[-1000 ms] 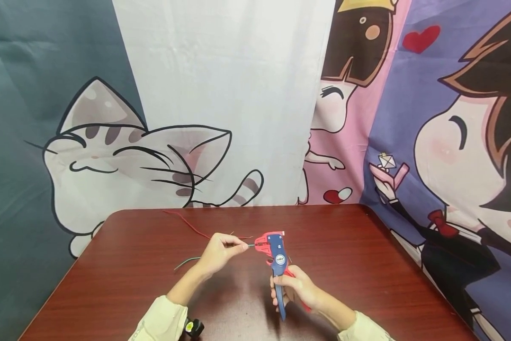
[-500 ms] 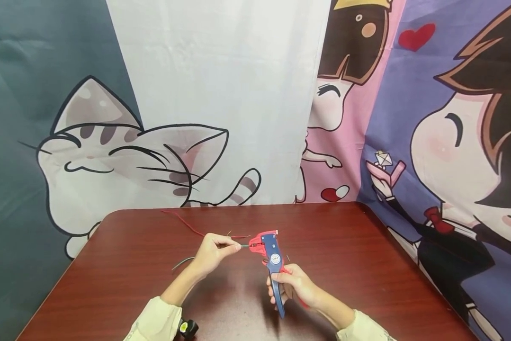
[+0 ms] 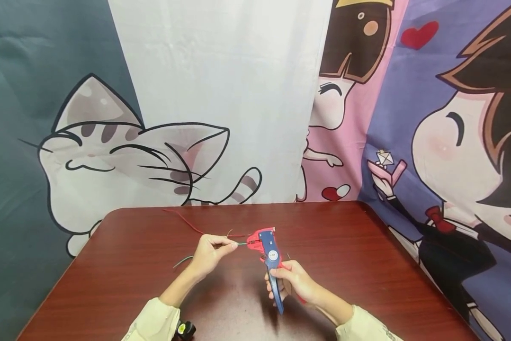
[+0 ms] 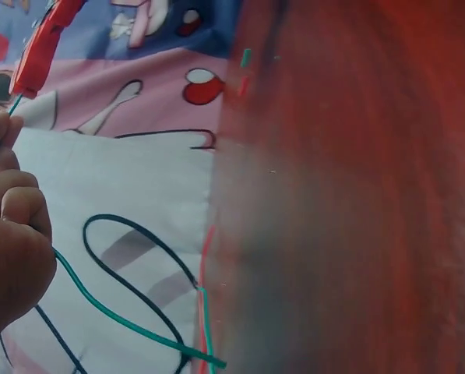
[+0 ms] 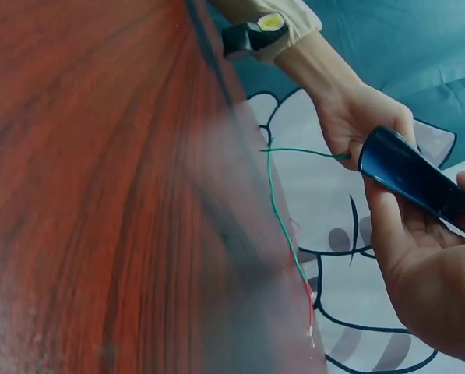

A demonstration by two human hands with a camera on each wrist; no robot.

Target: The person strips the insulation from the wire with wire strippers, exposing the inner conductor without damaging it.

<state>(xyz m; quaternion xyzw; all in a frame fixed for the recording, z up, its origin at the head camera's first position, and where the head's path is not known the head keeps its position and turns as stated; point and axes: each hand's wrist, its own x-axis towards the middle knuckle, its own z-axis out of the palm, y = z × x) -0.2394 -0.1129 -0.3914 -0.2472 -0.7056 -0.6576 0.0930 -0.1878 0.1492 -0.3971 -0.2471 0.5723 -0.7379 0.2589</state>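
Note:
My left hand (image 3: 210,253) pinches a green wire (image 3: 241,244) between thumb and fingertips. Its short front end runs into the red mouth of a wire stripper (image 3: 269,246) with a blue body. The wire's tail (image 4: 107,312) curves out behind the hand, toward the table, in the left wrist view. My right hand (image 3: 293,282) grips the stripper's handles, fingers curled round the blue handle (image 5: 407,171) in the right wrist view. The stripper is held above the table with its head pointing left. How far the wire sits inside the mouth is hidden.
On the wooden table (image 3: 345,284) behind the left hand lies a red wire (image 3: 187,220). Another green wire (image 5: 279,210) lies on the table in the right wrist view. Small green (image 4: 245,58) and red pieces (image 4: 244,86) lie farther right. A printed cloth (image 3: 238,94) hangs behind.
Both hands, with the stripper and the green wire, have drifted slightly left together. The grips look the same, and the wire's end stays at the stripper's mouth.

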